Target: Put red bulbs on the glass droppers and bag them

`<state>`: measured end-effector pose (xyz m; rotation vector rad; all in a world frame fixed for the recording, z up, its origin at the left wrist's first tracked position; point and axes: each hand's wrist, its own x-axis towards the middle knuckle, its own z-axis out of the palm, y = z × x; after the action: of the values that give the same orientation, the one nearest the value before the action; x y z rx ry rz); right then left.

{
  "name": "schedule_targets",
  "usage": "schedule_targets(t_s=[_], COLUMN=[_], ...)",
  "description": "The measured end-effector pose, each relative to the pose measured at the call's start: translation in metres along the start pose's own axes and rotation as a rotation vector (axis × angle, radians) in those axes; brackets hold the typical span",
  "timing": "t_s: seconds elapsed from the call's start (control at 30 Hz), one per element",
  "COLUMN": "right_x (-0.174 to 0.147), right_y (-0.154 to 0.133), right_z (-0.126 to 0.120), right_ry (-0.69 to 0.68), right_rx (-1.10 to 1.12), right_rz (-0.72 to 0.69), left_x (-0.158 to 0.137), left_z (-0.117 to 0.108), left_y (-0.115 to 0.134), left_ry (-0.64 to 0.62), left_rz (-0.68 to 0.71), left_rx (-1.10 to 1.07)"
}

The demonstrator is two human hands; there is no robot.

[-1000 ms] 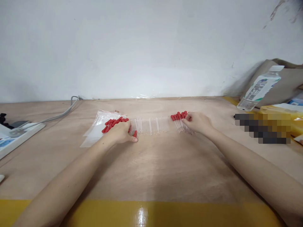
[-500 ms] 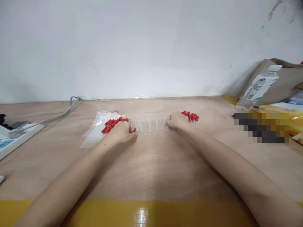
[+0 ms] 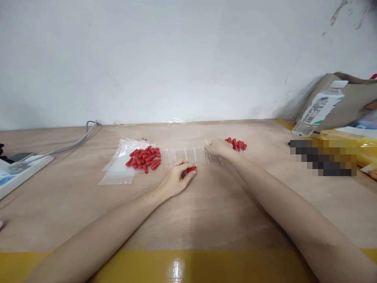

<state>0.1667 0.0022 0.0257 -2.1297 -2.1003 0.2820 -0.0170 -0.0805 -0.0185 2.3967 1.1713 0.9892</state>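
Note:
My left hand [image 3: 178, 177] is closed on a red rubber dropper bulb [image 3: 191, 169], just in front of a row of clear dropper tubes [image 3: 188, 155]. At the right end of that row, my right hand [image 3: 219, 148] pinches a clear tube whose upper end sticks up past the fingertips. A pile of loose red bulbs [image 3: 144, 156] lies to the left of the row, partly on clear plastic bags [image 3: 118, 175]. Beyond my right hand, several tubes with red bulbs [image 3: 235, 144] on their ends lie together, partly hidden by the hand and wrist.
A plastic bottle [image 3: 319, 108] leans by a grey-brown bag [image 3: 350, 96] at the back right, near a yellow package [image 3: 338, 135] and a blurred-out dark patch. On the left lies a white power strip [image 3: 32, 167] with a grey cable [image 3: 70, 146]. A white wall [image 3: 188, 59] stands behind.
My left hand has left the bulb pile and moved right and nearer, carrying a red bulb. The right hand has barely shifted; a tube end now shows above its fingers.

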Motion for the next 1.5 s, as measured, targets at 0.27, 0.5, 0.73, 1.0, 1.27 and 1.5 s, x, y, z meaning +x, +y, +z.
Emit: schedule_targets(t_s=[0.27,0.5,0.73,1.0,1.27,1.5], right_x=[-0.062,-0.078,-0.081,-0.076,-0.066,-0.061], right_y=[0.048,0.058,0.052,0.054,0.06,0.064], right_z=[0.027,0.048,0.051,0.054,0.049,0.044], right_ry=[0.359,0.543,0.53,0.47,0.317,0.322], right_rx=[0.354,0.355,0.31,0.348,0.356,0.197], right_rz=[-0.649,-0.851,-0.918,-0.954,-0.999,-1.041], left_x=[0.006,0.004,0.004,0.003,0.002,0.002], left_z=[0.001,0.004,0.002,0.004,0.0,0.002], left_y=[-0.005,-0.007,-0.005,-0.009,-0.005,-0.005], left_ry=[0.065,0.071,0.069,0.039,-0.106,-0.213], left_rz=[0.112,0.154,0.146,0.14,0.252,0.259], left_rx=[-0.009,-0.062,-0.053,-0.074,-0.101,-0.05])
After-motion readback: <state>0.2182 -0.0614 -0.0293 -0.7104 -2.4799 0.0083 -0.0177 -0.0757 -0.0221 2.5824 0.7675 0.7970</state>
